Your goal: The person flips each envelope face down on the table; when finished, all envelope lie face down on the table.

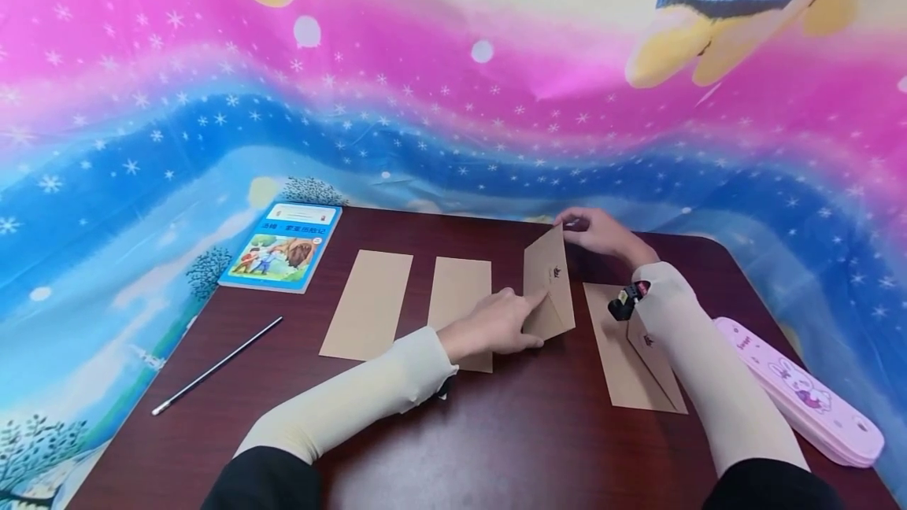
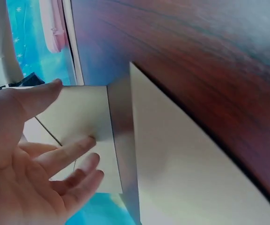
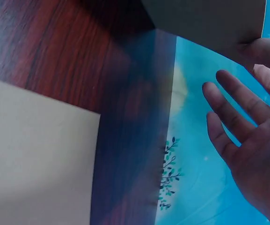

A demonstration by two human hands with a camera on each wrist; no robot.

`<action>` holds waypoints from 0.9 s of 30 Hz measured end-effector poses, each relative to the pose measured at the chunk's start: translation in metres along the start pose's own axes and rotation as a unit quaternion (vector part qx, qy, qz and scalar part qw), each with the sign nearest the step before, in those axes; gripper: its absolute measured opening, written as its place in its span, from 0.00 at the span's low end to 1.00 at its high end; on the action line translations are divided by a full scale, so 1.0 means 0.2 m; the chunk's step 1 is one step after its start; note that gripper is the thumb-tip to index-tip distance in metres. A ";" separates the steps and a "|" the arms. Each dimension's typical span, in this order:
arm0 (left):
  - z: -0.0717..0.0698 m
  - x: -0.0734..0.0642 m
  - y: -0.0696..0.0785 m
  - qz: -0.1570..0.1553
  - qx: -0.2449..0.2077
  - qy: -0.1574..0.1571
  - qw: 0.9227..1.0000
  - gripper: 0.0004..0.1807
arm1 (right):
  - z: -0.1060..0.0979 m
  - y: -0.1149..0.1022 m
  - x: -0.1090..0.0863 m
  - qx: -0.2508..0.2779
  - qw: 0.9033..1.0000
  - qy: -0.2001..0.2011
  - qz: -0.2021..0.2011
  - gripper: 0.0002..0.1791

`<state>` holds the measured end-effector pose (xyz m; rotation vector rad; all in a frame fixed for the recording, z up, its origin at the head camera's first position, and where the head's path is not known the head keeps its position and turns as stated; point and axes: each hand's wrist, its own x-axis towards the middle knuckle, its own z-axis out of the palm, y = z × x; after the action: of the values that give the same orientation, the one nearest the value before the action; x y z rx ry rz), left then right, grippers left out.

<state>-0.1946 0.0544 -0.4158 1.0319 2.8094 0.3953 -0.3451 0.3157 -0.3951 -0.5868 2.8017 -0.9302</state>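
Observation:
A kraft-brown envelope [image 1: 544,260] stands tilted up off the table, its flap side with a small dark logo facing left. My right hand [image 1: 602,236] pinches its far top corner between thumb and index finger, the other fingers loosely spread in the right wrist view. On the near side, my left hand [image 1: 492,325] reaches across with the index fingertip against the flap and the thumb by the lower edge. Under my left wrist lies a second brown envelope [image 1: 460,286], plain side up. Beneath my right forearm another envelope [image 1: 609,372] lies flap side up, partly covered.
One more brown envelope [image 1: 368,305] lies left of centre. A blue picture-covered book [image 1: 279,250] rests at the far left corner, a pencil [image 1: 216,367] near the left edge. The pink pencil case [image 1: 801,392] lies along the right edge. A printed cloth [image 1: 453,101] hangs behind the dark table.

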 end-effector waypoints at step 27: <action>-0.08 0.05 0.12 -0.034 -0.151 0.130 0.979 0.32 | -0.02 -0.11 0.04 -0.016 1.000 -0.025 -0.009 0.14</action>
<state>-0.1913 0.0759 -0.3937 0.8691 2.8655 0.9786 -0.3473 0.2987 -0.3786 -0.6322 2.7766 -0.8627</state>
